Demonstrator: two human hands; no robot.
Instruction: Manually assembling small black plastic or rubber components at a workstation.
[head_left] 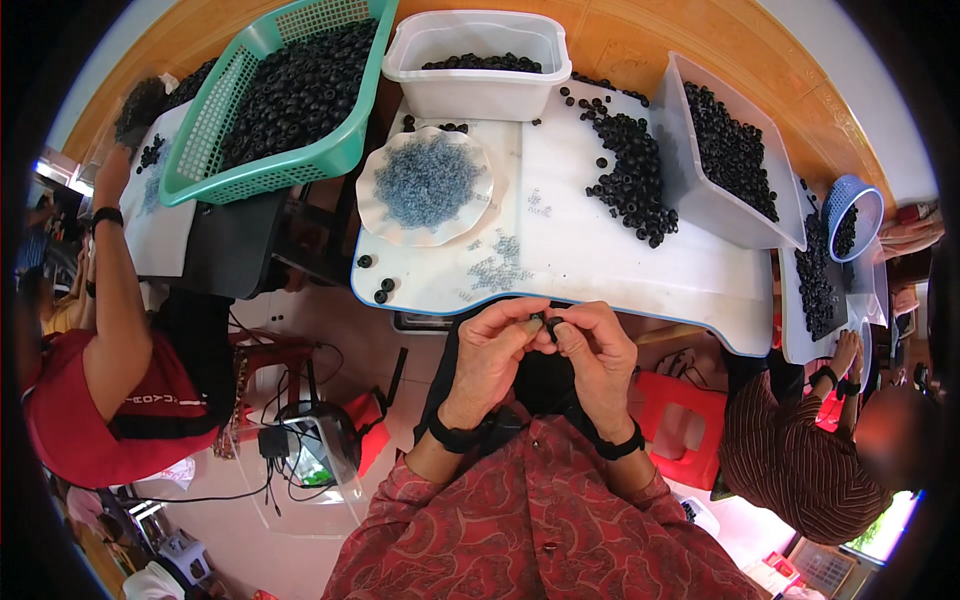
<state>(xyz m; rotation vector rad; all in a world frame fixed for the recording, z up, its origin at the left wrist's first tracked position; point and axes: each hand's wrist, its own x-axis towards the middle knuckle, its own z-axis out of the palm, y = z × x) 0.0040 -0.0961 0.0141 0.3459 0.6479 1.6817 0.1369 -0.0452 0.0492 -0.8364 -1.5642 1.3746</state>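
Note:
Just off the front edge of the white table, both of my hands come together with fingertips pinched. My right hand (pixel 597 352) grips a small black ring-shaped part (pixel 554 326) between thumb and fingers. Close against it, my left hand (pixel 492 358) is closed in a pinch; what lies between its fingertips is mostly hidden, with a dark bit showing. On the table beyond stands a white scalloped plate (pixel 372 212) heaped with small bluish clear pieces (pixel 428 180). More clear pieces (pixel 498 268) lie loose in front of it. A pile of black ring-shaped parts (pixel 632 180) spreads to the right.
Black parts fill a green basket (pixel 345 150) at left, a white tub (pixel 470 98) behind and a grey-white bin (pixel 725 205) at right. A blue basket (pixel 853 190) sits farther right. People (pixel 110 400) work on both sides; a red stool (pixel 678 425) stands beside me.

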